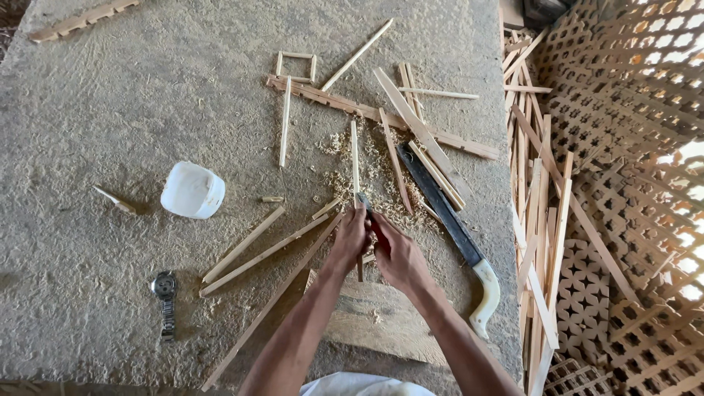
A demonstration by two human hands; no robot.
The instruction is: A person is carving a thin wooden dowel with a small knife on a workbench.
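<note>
Item: my hands working a thin wooden strip (356, 165) at table centre.

My left hand (350, 238) grips the strip's near end; my right hand (398, 257) is closed round a small tool, blade on the strip. Shavings (374, 165) beneath, a saw (447, 220) just right, loose sticks (253, 246) left, white tub (192, 191) and wristwatch (165, 301) farther left.

A rough grey work surface (110, 132) is coated with sawdust. Beyond the hands (374, 246), wood shavings (374, 172) and thin wooden strips (418, 128) are scattered. A handsaw (447, 220) is laid just right of them. To their left, a white plastic container (192, 191), long slats (253, 253) and a wristwatch (165, 301) are placed.
</note>
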